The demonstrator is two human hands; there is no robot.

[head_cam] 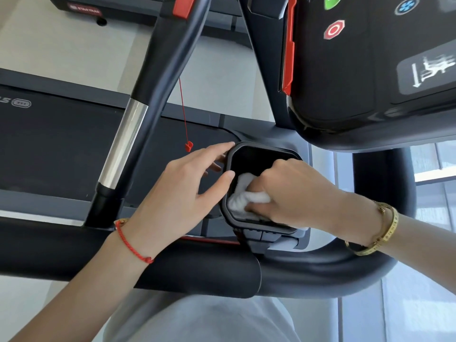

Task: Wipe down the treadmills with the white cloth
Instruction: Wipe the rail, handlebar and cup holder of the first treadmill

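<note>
Cloth (246,197): soft, light and bunched, it lay inside the cup holder (261,148).
Right hand (293,191): we held the wad, fingers curled round it.
Left hand (182,191): fingers spread and straight, tips against the holder's rim.
Grip: we judged a full fistful best.

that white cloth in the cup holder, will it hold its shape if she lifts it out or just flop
Probably flops: the white cloth lies bunched and creased under the right hand, moulded to the cup holder, so it looks soft. Likely light, since the fingers alone scrunch it. Unlikely to slip, as its surface looks fuzzy rather than slick. The left hand only steadies the rim.
</note>
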